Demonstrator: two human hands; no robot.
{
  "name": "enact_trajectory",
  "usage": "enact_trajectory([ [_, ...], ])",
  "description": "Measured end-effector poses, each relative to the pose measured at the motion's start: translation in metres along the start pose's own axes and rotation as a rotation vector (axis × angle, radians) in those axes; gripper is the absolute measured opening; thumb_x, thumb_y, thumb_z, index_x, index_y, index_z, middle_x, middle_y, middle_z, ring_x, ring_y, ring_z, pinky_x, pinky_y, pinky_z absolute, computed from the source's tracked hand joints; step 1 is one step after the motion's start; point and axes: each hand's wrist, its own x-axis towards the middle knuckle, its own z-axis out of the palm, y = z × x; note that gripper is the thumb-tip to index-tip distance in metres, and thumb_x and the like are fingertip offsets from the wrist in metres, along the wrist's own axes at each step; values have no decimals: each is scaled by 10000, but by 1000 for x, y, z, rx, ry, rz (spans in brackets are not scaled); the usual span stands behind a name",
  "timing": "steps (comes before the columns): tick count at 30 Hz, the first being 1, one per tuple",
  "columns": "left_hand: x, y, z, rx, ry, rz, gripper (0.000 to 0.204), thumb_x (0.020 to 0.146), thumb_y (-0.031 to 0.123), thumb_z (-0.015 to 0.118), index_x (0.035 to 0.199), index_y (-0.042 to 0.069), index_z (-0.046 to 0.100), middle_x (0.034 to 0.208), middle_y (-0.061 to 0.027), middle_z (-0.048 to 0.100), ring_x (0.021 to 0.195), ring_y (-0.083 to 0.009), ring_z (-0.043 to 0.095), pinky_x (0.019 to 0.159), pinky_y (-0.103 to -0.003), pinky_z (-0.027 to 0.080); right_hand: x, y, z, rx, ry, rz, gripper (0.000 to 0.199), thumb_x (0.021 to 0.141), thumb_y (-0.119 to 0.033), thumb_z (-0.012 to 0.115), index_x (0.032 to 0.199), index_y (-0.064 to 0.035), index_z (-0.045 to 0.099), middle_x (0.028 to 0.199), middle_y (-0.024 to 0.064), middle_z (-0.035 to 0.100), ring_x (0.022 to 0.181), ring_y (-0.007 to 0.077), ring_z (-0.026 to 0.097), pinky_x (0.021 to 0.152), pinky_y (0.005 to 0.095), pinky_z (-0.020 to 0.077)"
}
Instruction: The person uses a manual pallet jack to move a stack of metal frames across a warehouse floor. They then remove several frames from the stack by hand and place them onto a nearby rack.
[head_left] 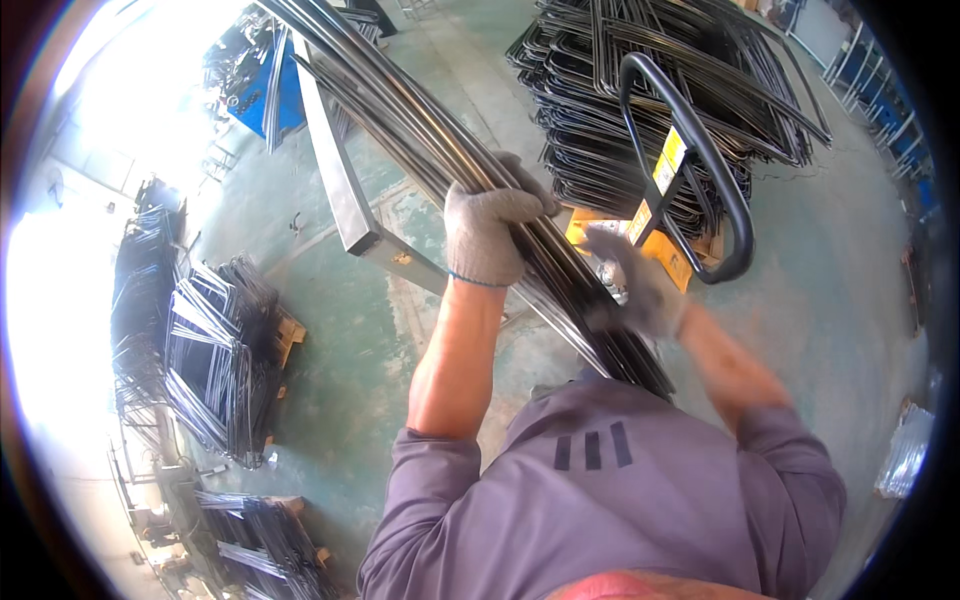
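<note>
A long bundle of thin dark metal tubes (pixel 425 125) runs slantwise from the upper left down to my chest. My left hand (pixel 487 235), in a grey knit glove, is wrapped round the bundle near its middle, with dark-palmed fingers showing on the far side. Close to the bundle's near end, on its right side, is my right hand (pixel 645 290), also gloved. Motion blurs its fingers, so their grip cannot be made out. The near tube ends reach the front of my grey shirt.
A metal beam (pixel 335 170) stands left of the bundle. Ahead right, bent dark tube frames (pixel 570 130) are piled behind a black looped handle (pixel 735 190) on a yellow pallet truck (pixel 668 258). More frames (pixel 225 350) stack at left on wooden pallets.
</note>
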Motion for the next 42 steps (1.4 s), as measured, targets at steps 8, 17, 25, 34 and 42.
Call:
enact_trajectory([
  [8,125,6,-10,-255,110,-68,407,715,-84,621,1111,7,612,845,-124,638,768,-345,684,821,-552,606,-137,73,8,201,156,580,920,835,-414,975,1586,-103,543,1371,189,753,1315,350,696,1143,452,542],
  [17,179,64,-81,-320,234,-205,245,825,-65,595,1061,0,592,854,-158,650,753,-368,671,850,-582,620,-134,57,104,474,1068,258,870,1073,-620,712,1631,1,466,1486,134,633,1382,269,618,1184,431,496],
  [25,205,174,-176,-333,361,-166,101,923,11,634,979,-56,584,889,-267,690,819,-438,706,894,-612,619,-27,-38,130,228,1263,-20,1101,1057,-757,629,1729,51,300,1622,177,548,1496,301,557,1248,462,453],
  [34,237,231,-304,-397,569,19,110,949,17,618,1002,-80,617,945,-213,682,877,-399,700,927,-543,635,140,-16,161,573,1096,-116,996,879,-11,889,1725,-70,366,1436,64,661,1305,229,674,1100,356,588],
  [42,286,268,-416,-324,842,119,158,946,135,626,986,-1,694,973,-171,762,953,-383,732,987,-591,589,367,53,114,1247,842,-177,855,862,202,793,1618,-98,527,1368,70,674,1212,209,679,1037,345,626],
])
